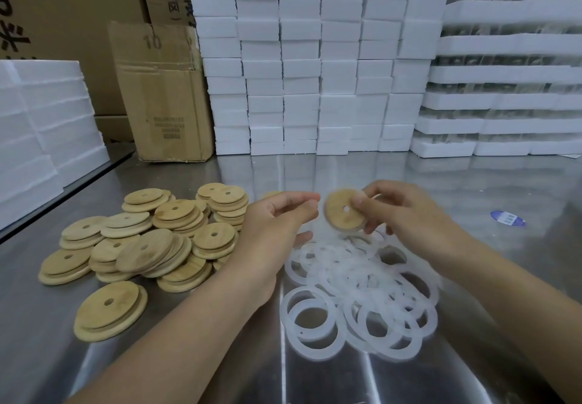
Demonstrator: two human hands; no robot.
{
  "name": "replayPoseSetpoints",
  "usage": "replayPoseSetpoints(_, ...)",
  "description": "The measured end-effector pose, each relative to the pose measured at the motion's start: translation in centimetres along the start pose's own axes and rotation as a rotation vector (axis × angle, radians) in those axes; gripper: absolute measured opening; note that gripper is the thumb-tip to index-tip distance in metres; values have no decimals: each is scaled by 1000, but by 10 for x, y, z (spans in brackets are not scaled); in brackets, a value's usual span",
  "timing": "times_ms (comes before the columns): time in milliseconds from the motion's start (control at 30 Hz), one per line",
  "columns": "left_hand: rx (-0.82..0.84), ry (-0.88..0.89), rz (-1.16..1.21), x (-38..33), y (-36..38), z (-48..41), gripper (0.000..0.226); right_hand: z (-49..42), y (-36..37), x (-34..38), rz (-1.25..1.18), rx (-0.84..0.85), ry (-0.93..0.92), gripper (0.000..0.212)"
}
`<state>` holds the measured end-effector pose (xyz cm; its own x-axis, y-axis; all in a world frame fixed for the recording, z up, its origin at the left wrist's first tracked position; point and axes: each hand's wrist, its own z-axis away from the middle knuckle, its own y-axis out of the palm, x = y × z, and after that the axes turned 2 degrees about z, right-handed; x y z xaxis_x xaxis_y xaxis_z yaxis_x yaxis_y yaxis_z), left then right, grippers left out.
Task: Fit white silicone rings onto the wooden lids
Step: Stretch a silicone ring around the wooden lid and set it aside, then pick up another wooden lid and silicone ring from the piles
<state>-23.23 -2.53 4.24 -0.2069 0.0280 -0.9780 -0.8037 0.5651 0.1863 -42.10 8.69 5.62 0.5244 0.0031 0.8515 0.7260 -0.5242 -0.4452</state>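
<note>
R hand (pixel 406 214) grips one wooden lid (pixel 341 217) by its rim, thumb on the near face, lid tilted and raised just above the far edge of the ring pile (pixel 346 280); center hole visible. L hand (pixel 271 224) sits just left of that lid, fingers curled, thumb tip near index; motion blur, so cannot tell whether it pinches a ring or nothing. Hands are close together, not touching. White silicone rings lie overlapped in a loose pile on the steel tabletop (pixel 472 183). Lid heap (pixel 151 246) is left of the ring pile, w/ the L forearm crossing between them; one stacked lid pair (pixel 110 309) sits apart at the heap's near side. Right of the ring pile is bare steel w/ a blue sticker (pixel 507 217). Beyond the ring pile is an open strip, then a wall of white foam blocks (pixel 315 72), w/ a cardboard box (pixel 163 94) at far left of it.
</note>
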Motion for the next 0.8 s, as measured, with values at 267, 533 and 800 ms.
replayPoseSetpoints(267, -54, -29, -37, 0, 1, 2, 15, -20, -48, -54, 561, -276, 359, 23)
replayPoseSetpoints(533, -69, -36, -56, -3, 7, 7, 16, -19, -44, -60, 653, -319, 191, 21)
replayPoseSetpoints(800, -78, -1, -94, -4, 8, 7, 17, -13, -33, -55, 577, 14, 89, 68)
